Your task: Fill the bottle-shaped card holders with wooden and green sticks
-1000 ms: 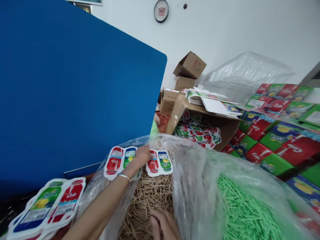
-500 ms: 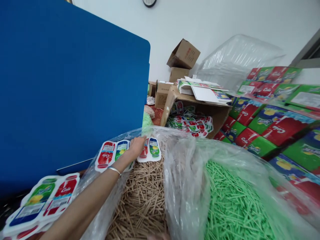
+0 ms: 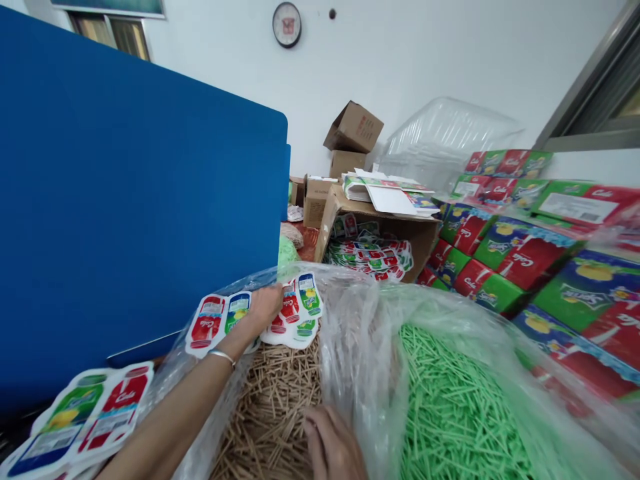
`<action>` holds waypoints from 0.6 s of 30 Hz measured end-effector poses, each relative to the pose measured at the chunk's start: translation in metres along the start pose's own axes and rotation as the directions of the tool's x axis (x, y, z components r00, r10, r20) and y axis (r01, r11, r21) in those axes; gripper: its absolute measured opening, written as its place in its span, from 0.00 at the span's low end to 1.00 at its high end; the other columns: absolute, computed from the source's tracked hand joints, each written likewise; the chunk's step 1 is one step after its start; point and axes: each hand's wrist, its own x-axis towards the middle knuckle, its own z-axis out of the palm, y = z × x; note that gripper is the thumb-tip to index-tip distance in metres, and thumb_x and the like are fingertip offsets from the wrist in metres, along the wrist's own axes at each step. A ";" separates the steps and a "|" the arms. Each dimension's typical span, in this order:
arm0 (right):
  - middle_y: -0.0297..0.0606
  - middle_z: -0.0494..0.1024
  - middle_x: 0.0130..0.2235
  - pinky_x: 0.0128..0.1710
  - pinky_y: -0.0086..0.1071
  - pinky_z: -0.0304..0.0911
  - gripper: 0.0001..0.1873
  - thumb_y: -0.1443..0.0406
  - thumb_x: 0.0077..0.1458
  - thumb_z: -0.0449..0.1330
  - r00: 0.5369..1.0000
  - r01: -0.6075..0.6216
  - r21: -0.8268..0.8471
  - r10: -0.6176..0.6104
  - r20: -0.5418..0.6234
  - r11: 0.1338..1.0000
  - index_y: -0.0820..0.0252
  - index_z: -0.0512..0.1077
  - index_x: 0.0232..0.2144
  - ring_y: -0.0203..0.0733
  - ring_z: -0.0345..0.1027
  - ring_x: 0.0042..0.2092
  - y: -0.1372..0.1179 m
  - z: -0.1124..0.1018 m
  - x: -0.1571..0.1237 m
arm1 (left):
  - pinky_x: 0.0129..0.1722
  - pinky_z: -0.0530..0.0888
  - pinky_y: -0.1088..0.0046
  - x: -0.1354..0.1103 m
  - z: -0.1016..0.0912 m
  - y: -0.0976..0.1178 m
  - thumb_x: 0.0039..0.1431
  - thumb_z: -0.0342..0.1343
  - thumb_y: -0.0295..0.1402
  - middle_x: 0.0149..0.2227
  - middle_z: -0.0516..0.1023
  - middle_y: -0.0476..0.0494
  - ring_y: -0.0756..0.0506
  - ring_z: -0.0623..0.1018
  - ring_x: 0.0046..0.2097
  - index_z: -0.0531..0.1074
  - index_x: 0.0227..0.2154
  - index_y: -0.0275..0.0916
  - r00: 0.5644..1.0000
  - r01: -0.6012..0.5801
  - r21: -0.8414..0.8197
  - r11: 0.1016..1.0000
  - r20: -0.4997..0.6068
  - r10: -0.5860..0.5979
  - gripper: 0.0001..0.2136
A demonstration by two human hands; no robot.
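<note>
Place: packing workshop, apparently
Printed cartons (image 3: 525, 250): stacked in bulk
Clear bags (image 3: 360, 347): loose brown and green sticks (image 3: 465, 407)
Cardboard box (image 3: 326, 220): heaped with printed cutouts (image 3: 373, 257)

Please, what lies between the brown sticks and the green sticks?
In the head view, crumpled clear plastic lies between the brown sticks and the green sticks.

- Brn bag (image 3: 193, 407), clear plastic: brn sticks (image 3: 277, 393) inside, ptd cards (image 3: 206, 325) on far-L rim
- Grn sticks (image 3: 460, 400): bagged, R of brn bag
- Ctn (image 3: 425, 241) behind brn bag: flat sheets (image 3: 393, 199) on top
</note>
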 end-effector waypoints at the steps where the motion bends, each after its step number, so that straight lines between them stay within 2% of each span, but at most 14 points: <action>1: 0.37 0.78 0.34 0.34 0.27 0.70 0.11 0.69 0.62 0.49 0.999 0.026 -0.010 -0.026 0.021 1.000 0.54 0.69 0.41 0.40 0.75 0.35 0.000 -0.005 0.012 | 0.42 0.75 0.58 -0.002 -0.001 0.000 0.62 0.55 0.36 0.48 0.74 0.41 0.42 0.77 0.44 0.69 0.48 0.37 1.000 -0.004 -0.028 1.000 -0.014 0.004 0.14; 4: 0.38 0.77 0.35 0.36 0.30 0.70 0.12 0.70 0.62 0.47 0.999 0.049 -0.037 -0.049 0.001 0.998 0.56 0.69 0.40 0.41 0.74 0.37 -0.004 -0.014 0.041 | 0.43 0.75 0.56 -0.007 -0.004 0.000 0.62 0.55 0.35 0.50 0.73 0.40 0.41 0.76 0.46 0.68 0.50 0.38 0.995 -0.041 -0.141 0.989 -0.099 0.027 0.15; 6: 0.39 0.77 0.34 0.36 0.32 0.69 0.12 0.70 0.62 0.47 0.999 0.045 -0.042 -0.045 0.000 0.998 0.58 0.70 0.39 0.42 0.74 0.36 -0.007 -0.014 0.049 | 0.45 0.74 0.55 -0.010 -0.008 -0.001 0.62 0.55 0.35 0.52 0.72 0.40 0.41 0.76 0.47 0.68 0.51 0.39 0.984 -0.082 -0.236 0.968 -0.174 0.041 0.15; 8: 0.40 0.76 0.34 0.36 0.33 0.69 0.12 0.71 0.62 0.47 0.999 0.031 -0.027 -0.030 0.020 0.999 0.59 0.70 0.40 0.42 0.74 0.36 -0.009 -0.010 0.048 | 0.45 0.74 0.56 -0.012 -0.014 -0.002 0.62 0.54 0.35 0.51 0.73 0.41 0.42 0.76 0.47 0.69 0.49 0.39 0.972 -0.117 -0.347 0.930 -0.234 0.035 0.14; 11: 0.40 0.77 0.35 0.37 0.32 0.69 0.12 0.70 0.61 0.48 0.999 -0.018 0.039 0.017 0.032 0.999 0.60 0.71 0.40 0.42 0.74 0.38 -0.009 -0.008 0.037 | 0.40 0.75 0.61 -0.021 -0.021 -0.005 0.62 0.54 0.37 0.42 0.77 0.45 0.44 0.78 0.40 0.73 0.41 0.36 0.960 -0.145 -0.545 0.826 -0.280 -0.016 0.10; 13: 0.42 0.78 0.37 0.39 0.32 0.69 0.12 0.68 0.62 0.49 0.996 -0.094 0.104 0.093 0.016 0.990 0.60 0.71 0.41 0.42 0.74 0.39 -0.008 -0.010 0.030 | 0.35 0.75 0.65 -0.036 -0.025 -0.005 0.63 0.53 0.39 0.35 0.77 0.48 0.46 0.78 0.35 0.73 0.35 0.35 0.955 -0.147 -0.673 0.725 -0.289 -0.074 0.11; 15: 0.44 0.77 0.41 0.40 0.33 0.68 0.12 0.65 0.62 0.51 0.973 -0.221 0.176 0.230 -0.033 0.959 0.61 0.69 0.46 0.42 0.73 0.42 -0.009 -0.015 0.025 | 0.32 0.74 0.70 -0.060 -0.029 -0.005 0.63 0.51 0.40 0.29 0.77 0.50 0.48 0.77 0.31 0.72 0.30 0.35 0.952 -0.137 -0.776 0.615 -0.275 -0.136 0.14; 18: 0.47 0.73 0.50 0.43 0.36 0.68 0.26 0.60 0.58 0.57 0.907 -0.374 0.332 0.416 -0.066 0.866 0.61 0.60 0.57 0.44 0.70 0.46 -0.012 -0.019 0.020 | 0.26 0.72 0.76 -0.107 -0.034 -0.003 0.56 0.54 0.45 0.23 0.75 0.53 0.51 0.74 0.26 0.72 0.24 0.36 0.964 -0.078 -0.876 0.476 -0.189 -0.189 0.16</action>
